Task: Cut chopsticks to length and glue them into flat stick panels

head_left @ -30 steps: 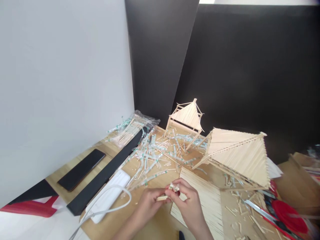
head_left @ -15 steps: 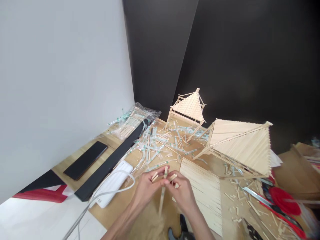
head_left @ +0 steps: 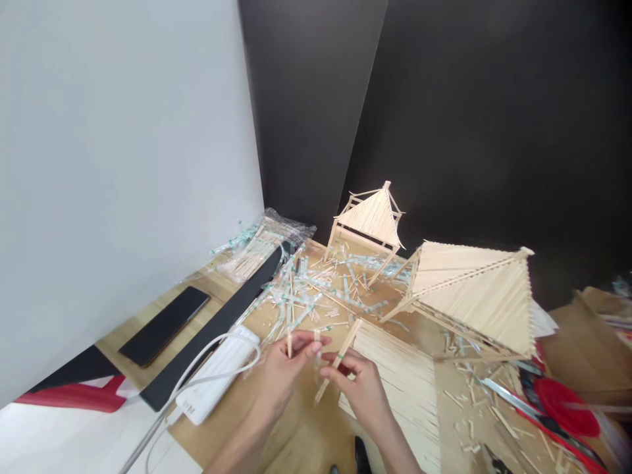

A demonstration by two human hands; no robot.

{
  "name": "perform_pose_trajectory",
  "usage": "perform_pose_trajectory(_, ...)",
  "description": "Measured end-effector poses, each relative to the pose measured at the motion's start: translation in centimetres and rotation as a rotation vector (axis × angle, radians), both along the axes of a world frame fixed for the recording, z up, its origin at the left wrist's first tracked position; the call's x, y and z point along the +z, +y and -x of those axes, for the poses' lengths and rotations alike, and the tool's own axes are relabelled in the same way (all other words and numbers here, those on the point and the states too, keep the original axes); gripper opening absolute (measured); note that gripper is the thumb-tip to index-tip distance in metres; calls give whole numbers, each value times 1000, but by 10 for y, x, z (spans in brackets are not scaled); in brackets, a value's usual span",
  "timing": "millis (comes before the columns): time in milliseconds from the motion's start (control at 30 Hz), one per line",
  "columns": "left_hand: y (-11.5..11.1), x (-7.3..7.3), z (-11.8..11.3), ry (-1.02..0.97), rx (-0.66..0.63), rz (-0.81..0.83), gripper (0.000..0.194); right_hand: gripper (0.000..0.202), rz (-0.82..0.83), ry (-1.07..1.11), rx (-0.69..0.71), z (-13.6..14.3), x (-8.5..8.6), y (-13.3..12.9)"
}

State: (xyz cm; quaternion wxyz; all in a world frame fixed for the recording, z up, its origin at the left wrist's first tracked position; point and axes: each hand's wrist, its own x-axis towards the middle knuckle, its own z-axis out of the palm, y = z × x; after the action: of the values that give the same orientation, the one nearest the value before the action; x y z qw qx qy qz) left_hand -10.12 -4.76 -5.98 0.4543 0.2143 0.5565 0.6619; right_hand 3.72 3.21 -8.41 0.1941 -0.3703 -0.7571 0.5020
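Observation:
Between the thumb and fingers of my left hand [head_left: 285, 368] is a blurred pale strip [head_left: 316, 337]. A thin wooden stick [head_left: 289, 343] also stands up from that hand. My right hand [head_left: 363, 385] pinches slanted wooden sticks [head_left: 348, 342], which have a small green mark partway along. The two hands are close together but apart, above the table. Beneath and beside my right hand lies a flat panel of thin wooden sticks [head_left: 399, 382]. Beyond my hands is a pile of clear and green wrapper strips [head_left: 296, 296] mixed with loose sticks.
Two stick-built models with sloped roofs, a small one [head_left: 372, 220] and a larger one [head_left: 474, 283], stand behind. On the left are a phone [head_left: 165, 324], a black bar [head_left: 212, 329] and a white power strip [head_left: 214, 378] with a cable. Red-handled scissors [head_left: 533, 415] lie right.
My hands have moved slightly apart. The stick held upright between them is now slanted sticks in my right hand, while a pale strip shows at my left fingertips. The view has shifted slightly.

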Motion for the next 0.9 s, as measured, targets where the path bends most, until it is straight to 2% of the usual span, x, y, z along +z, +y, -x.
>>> perform_pose_trajectory(67, 1, 3, 5, 10, 76, -3, 23, 19, 1, -33, -55, 1, -6, 5)
perform_pose_trajectory(133, 2, 6, 7, 19, 90, 0, 25, 25, -33, -65, -121, 2, -5, 10)
perform_pose_trajectory(267, 2, 12, 1, 33, -7, 21, 26, 35, -117, -34, -268, -2, 18, 13)
perform_pose_trajectory(367, 1, 12, -9, 36, -122, 38, 28, 32, -34, 137, -193, -5, 39, 10)
perform_pose_trajectory(467, 2, 7, -19, 38, -227, 50, 32, 25, 83, 225, -80, -8, 48, 7)
perform_pose_trajectory(600, 0, -2, -27, 68, -313, 91, 33, 27, 117, 254, -184, -17, 47, 12)
perform_pose_trajectory(700, -6, -9, -25, 119, -362, 135, 34, 27, 88, 287, -354, -33, 50, 19)
perform_pose_trajectory(767, -10, -17, -17, 175, -355, 174, 33, 26, 44, 326, -544, -49, 58, 22)
perform_pose_trajectory(833, -11, -28, -1, 255, -281, 227, 30, 27, -36, 391, -775, -66, 70, 21)
perform_pose_trajectory(900, -6, -38, 21, 345, -137, 283, 29, 26, -136, 469, -967, -82, 81, 18)
